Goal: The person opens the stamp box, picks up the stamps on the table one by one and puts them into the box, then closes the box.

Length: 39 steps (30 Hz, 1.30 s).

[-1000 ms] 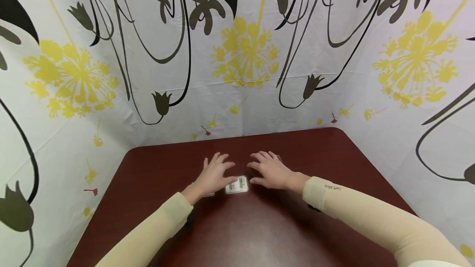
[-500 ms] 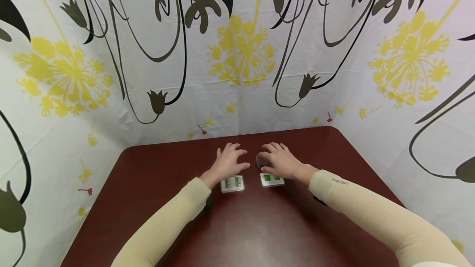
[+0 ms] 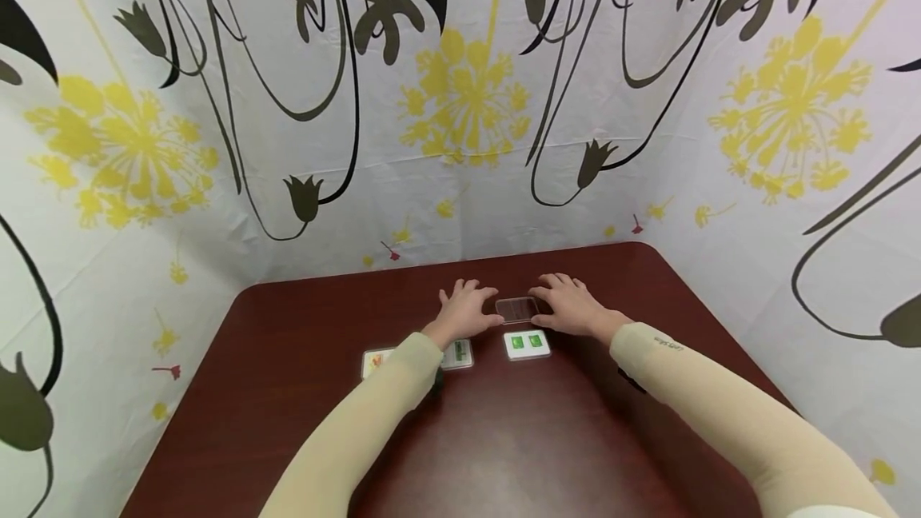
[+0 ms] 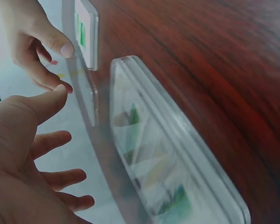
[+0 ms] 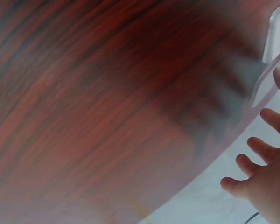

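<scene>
A clear plastic lid (image 3: 516, 310) lies on the table between my two hands. My left hand (image 3: 469, 313) is just to its left, fingers spread and thumb tip near its lower left corner. On the other side my right hand (image 3: 572, 307) has its fingertips right at the lid's edge. In front of the lid sits a flat clear case (image 3: 528, 344) with two green pictures on white. A second case (image 3: 460, 354), also with green pictures, lies under my left wrist and is partly hidden; it looms large in the left wrist view.
Farther left another case (image 3: 376, 360) with an orange picture is partly covered by my left sleeve. The dark red table (image 3: 309, 326) ends at the back against a white flowered cloth (image 3: 432, 222).
Both hands have moved right, the left one most, off the cases on the left. The case with two green pictures and the clear lid have come into view.
</scene>
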Tool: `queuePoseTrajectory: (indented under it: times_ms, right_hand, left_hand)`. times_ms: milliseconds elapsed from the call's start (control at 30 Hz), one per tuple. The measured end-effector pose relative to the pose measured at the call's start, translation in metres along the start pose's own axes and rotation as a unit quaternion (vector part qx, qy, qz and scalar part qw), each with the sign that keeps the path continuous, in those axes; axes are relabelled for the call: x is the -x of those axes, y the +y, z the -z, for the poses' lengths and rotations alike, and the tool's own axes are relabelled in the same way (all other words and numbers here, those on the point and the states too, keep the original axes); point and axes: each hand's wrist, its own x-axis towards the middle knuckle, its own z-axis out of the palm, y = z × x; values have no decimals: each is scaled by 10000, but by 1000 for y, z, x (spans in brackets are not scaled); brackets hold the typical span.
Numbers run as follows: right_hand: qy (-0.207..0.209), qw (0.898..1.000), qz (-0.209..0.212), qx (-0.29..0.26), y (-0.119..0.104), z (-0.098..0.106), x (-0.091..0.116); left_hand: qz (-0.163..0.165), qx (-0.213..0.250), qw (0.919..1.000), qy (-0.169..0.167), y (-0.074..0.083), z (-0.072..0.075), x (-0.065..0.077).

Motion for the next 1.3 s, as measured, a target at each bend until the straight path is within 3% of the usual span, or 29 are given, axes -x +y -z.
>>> queuePoseTrajectory:
  times_ms: [300,467,600,1000,1300]
  right_hand:
    - [-116,9997,-117,-153,10,-10,-2]
    - [-45,9997,-46,-243,9,-11,-5]
    - [-11,9998,-57,-200,9,-12,-6]
    - [-20,9996,134,-259,9,-13,-5]
    - [6,9991,269,-325,2,-1,-1]
  left_hand:
    - [289,-356,9986,-278,8,-15,-14]
    - [356,-464,9981,-210,5,-21,-20]
    - [209,-577,9981,-87,5,-24,-21]
    - [57,-678,9975,-165,7,-21,-16]
    - [-88,-696,9973,-214,9,-9,-10]
